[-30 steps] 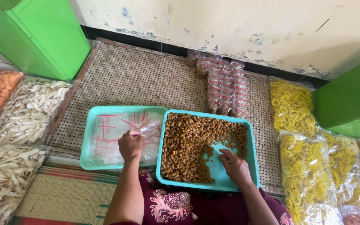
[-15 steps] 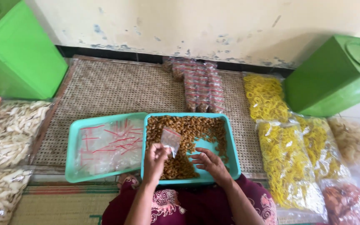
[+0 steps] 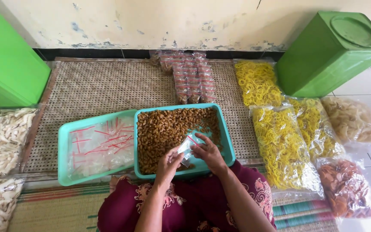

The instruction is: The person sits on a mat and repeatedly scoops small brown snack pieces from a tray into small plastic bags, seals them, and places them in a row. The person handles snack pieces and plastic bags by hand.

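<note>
You pinched the small clear plastic bag (image 3: 186,147) between left hand (image 3: 168,165) and right hand (image 3: 209,152), mouth spread over the teal plastic tray of brown snacks (image 3: 168,129), at 6 o'clock.

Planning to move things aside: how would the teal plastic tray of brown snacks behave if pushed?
The teal plastic tray of brown snacks looks stiff and probably slides whole. Loose pieces would likely shift. Its low, wide shape seems unlikely to tip.

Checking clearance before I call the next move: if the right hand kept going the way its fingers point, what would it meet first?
The right hand points up-left, so it would first meet the small clear bag it already touches, then the brown snacks in the tray. Depth is unclear.
</note>
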